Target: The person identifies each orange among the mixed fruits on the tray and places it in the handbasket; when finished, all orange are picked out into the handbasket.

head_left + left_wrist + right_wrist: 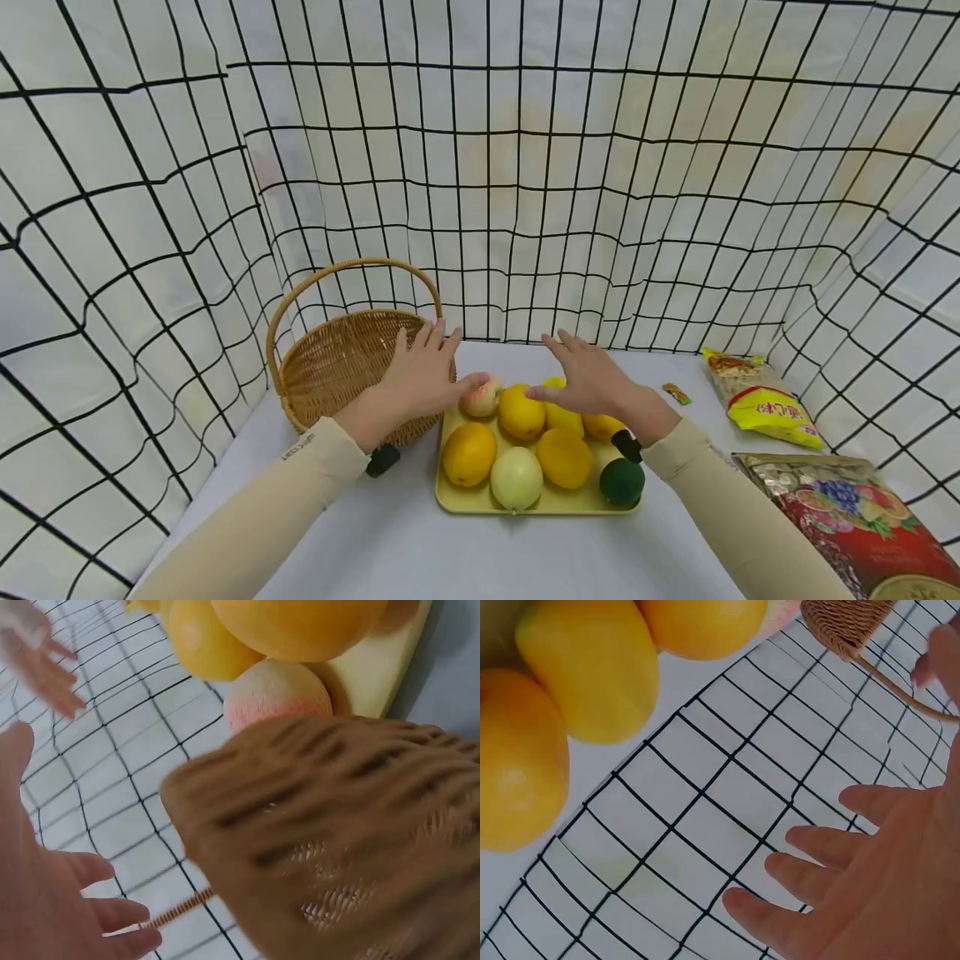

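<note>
My left hand (422, 372) is held with spread fingers in front of the wicker basket (337, 367), overlapping its right side in the head view. Over the back of the yellow tray (480, 497) my right hand (592, 377) spreads its fingers too, palm turned inward and holding nothing. On the tray lie a peach (480, 402), an orange fruit (522, 412), a yellow mango (564, 419), a round pale green fruit (516, 478), a dark green fruit (622, 482) and several other orange-yellow fruits. The left wrist view shows the basket's woven side (322, 825) close beside the left hand.
Wire grid panels (517, 192) backed by white cloth enclose the table (360, 542). At the right lie a yellow snack bag (765, 400), a small wrapped packet (677, 393) and a large red fruit-printed bag (862, 517). The basket's tall handle (360, 262) arches upward.
</note>
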### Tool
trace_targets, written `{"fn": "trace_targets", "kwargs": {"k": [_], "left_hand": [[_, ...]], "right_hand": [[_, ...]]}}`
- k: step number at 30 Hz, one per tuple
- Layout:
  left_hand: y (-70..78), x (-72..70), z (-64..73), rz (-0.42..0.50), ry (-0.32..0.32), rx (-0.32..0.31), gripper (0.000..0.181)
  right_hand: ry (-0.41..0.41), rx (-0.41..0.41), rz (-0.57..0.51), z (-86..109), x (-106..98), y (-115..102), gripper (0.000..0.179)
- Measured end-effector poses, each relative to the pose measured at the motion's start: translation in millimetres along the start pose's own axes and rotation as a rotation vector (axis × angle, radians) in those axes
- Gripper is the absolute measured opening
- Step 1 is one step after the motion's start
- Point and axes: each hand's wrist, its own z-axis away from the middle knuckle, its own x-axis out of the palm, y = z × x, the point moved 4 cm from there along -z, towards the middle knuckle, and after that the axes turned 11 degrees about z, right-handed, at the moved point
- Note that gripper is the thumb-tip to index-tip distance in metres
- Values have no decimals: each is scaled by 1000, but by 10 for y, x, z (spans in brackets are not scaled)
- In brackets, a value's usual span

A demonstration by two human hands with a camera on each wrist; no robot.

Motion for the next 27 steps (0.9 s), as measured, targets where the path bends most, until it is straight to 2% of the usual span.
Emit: {"fn": "trace_targets", "kwargs": {"k": [2, 7, 11, 14, 17, 21, 25, 27], "left_hand": [[-62, -63, 54, 36, 48, 4, 86], [-242, -250, 223, 146, 213, 7, 66], [-364, -400, 427, 243, 351, -14, 52], [-451, -504, 612, 307, 489, -2, 45], [-562, -611, 799, 365, 690, 49, 33], [-737, -723, 1002, 479, 1005, 100, 21], [-924, -763, 1135, 741, 1286, 49, 21], [-1049, -731, 1180, 848, 1389, 3, 21]], "right_hand": [[29, 13, -51, 33, 7, 33, 91], [124, 76, -215, 121, 82, 176, 74], [198, 141, -349, 190, 167, 312, 64], [249, 194, -410, 233, 235, 411, 60], [288, 241, -462, 276, 301, 493, 56], [310, 303, -525, 318, 406, 604, 54], [294, 396, -618, 329, 532, 720, 57], [283, 438, -673, 337, 580, 751, 60]]}}
